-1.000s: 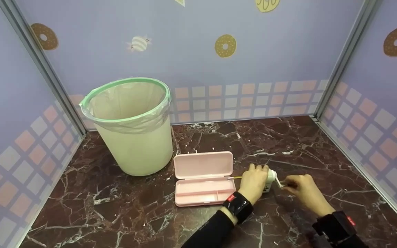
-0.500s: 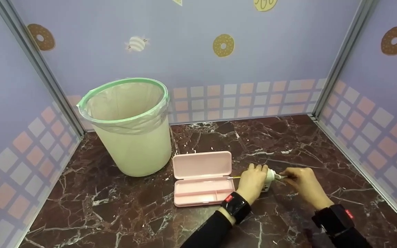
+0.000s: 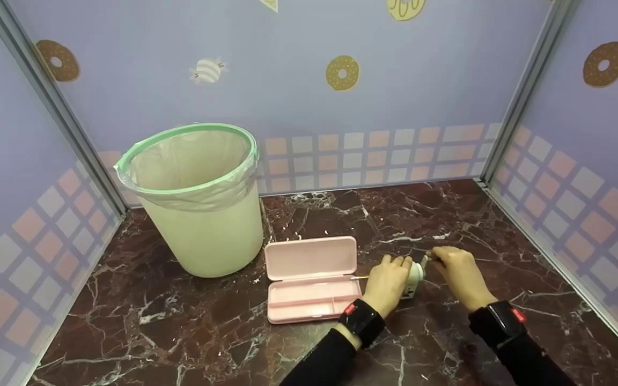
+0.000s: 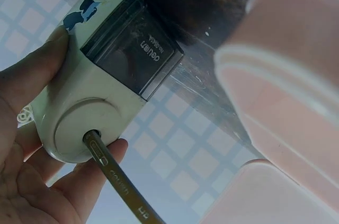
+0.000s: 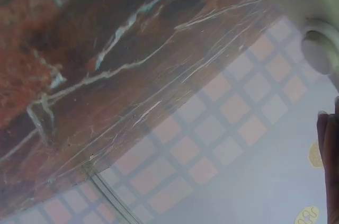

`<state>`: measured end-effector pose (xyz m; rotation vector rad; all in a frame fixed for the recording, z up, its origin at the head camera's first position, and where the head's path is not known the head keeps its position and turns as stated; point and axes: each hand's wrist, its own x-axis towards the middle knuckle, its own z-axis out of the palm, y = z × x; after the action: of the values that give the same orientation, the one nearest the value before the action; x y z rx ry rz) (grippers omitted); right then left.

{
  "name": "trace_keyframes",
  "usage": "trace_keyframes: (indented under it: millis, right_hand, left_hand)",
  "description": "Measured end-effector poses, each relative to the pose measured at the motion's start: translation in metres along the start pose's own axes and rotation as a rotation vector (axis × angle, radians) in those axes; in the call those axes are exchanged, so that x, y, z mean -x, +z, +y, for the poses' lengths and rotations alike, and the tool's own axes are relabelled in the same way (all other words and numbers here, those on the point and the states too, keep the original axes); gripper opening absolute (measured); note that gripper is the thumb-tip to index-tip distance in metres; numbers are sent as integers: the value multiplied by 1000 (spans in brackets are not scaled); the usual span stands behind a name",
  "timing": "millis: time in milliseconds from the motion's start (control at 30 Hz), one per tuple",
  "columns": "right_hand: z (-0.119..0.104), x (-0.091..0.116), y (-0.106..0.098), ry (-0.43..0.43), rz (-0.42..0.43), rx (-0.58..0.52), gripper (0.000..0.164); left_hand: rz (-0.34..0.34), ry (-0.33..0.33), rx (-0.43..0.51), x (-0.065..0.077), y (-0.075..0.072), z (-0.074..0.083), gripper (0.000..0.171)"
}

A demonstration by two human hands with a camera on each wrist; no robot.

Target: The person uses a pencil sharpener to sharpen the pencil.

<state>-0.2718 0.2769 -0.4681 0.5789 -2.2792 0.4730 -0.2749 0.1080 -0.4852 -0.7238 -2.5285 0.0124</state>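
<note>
Toward right edge of tabletop (image 3: 523,268): left hand (image 3: 388,284) grips sharpener (image 4: 108,83), right hand (image 3: 462,276) pinches crank (image 3: 425,260); sharpener likely light, stiff, slick; hold by sides.

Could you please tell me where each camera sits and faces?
Head: on the head, facing forward and down at bin and pink case; left hand, right hand and sleeves show.
Left wrist: on that wrist, facing the sharpener and pencil; the left thumb and fingers show.
Right wrist: on that wrist, facing table, wall and part of the sharpener; right fingers show at the edge.
Head and left wrist both show the pink case.
</note>
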Motion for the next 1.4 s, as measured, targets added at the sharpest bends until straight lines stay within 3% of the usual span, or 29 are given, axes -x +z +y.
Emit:
trace_keyframes:
  millis: [300,600,800,1167,1400]
  right_hand:
    - [13,-12,22,17,-3,6,20]
    - [24,-16,41,138,-181,-49,17]
    - [27,-14,49,131,-257,-64,18]
    - [26,-19,48,122,-388,-49,16]
    - [26,-22,46,134,-442,-55,13]
  left_hand:
    - [10,5,0,-1,0,-2,41]
    - [37,16,-6,0,1,-1,41]
    - [51,13,-9,0,2,-2,41]
    - [55,12,-19,0,2,-1,40]
    - [49,3,-121,-2,1,5,35]
